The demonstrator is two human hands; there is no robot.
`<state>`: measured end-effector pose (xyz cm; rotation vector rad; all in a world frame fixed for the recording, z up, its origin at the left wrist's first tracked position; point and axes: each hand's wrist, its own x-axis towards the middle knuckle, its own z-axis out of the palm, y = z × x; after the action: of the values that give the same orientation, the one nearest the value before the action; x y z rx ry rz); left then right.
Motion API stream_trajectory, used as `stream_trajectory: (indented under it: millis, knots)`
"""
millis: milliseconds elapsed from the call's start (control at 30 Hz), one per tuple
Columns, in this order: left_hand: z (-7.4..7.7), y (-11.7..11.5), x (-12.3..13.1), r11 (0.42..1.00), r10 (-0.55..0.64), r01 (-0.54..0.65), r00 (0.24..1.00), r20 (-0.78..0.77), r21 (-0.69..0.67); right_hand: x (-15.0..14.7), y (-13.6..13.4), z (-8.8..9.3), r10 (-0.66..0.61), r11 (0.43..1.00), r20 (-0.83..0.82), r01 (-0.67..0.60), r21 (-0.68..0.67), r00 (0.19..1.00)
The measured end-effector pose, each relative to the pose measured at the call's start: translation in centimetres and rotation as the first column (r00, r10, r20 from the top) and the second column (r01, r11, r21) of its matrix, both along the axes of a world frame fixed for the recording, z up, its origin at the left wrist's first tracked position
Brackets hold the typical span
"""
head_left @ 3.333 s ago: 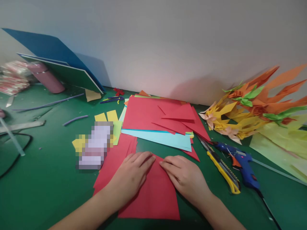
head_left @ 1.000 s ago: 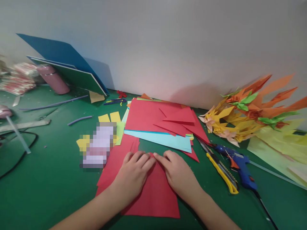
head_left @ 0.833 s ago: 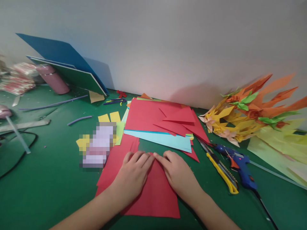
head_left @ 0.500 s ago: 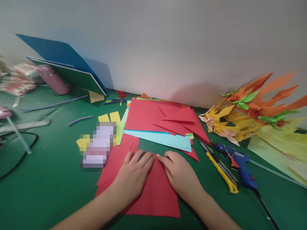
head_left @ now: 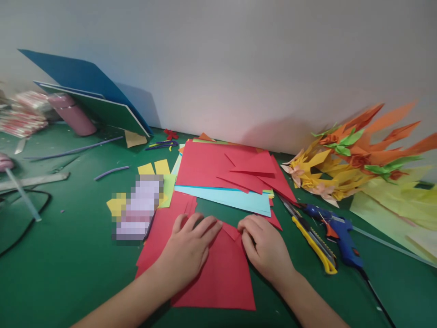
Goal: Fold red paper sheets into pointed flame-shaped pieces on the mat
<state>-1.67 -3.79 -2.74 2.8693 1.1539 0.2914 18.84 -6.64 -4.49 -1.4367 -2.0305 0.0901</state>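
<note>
A red sheet of paper (head_left: 218,278) lies in front of me, with a small fold (head_left: 230,231) turned down along its far edge. My left hand (head_left: 189,246) rests on that sheet with its fingers spread over the far part, pressing it down. At the sheet's far right corner, my right hand (head_left: 266,243) has its thumb and fingers closed on the folded edge. More red paper (head_left: 157,241) lies under and to the left of my left hand.
Beyond my hands lies a stack of red sheets (head_left: 205,164) over light blue paper (head_left: 225,198). Right of it are a yellow utility knife (head_left: 312,239), a blue glue gun (head_left: 344,237) and orange and yellow paper flowers (head_left: 355,155). A pixelated phone-shaped object (head_left: 139,207) is left.
My right hand has slid to the right along the far edge, away from my left hand, exposing the folded strip. My left hand stays nearly in place.
</note>
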Motion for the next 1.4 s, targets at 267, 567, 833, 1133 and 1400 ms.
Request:
stream_trajectory:
  millis: [267, 567, 833, 1133, 1400]
  knots:
    - [-0.1, 0.0, -0.1, 1.0, -0.015, 0.015, 1.0, -0.012, 0.006, -0.8, 0.0, -0.2, -0.02, 0.995, 0.037, 0.023, -0.098, 0.999]
    - [-1.0, -0.2, 0.0, 0.994, 0.033, -0.042, 0.995, 0.091, 0.105, -1.5, -0.1, -0.4, -0.098, 0.99, 0.05, 0.102, -0.092, 0.994]
    - [-1.0, -0.1, -0.1, 0.993, 0.056, -0.07, 0.989, 0.137, 0.099, -1.8, 0.1, -0.2, -0.056, 0.994, -0.04, 0.052, -0.093, 0.998]
    - [-0.8, 0.0, 0.0, 0.999, 0.001, -0.005, 0.996, 0.095, 0.046, -1.9, -0.2, 0.2, 0.091, 0.993, -0.034, -0.094, -0.076, 0.995]
    - [-0.4, -0.1, -0.2, 1.0, -0.002, 0.0, 0.993, 0.117, 0.011, -1.6, -0.4, 0.5, 0.186, 0.977, -0.01, -0.186, -0.1, 0.982]
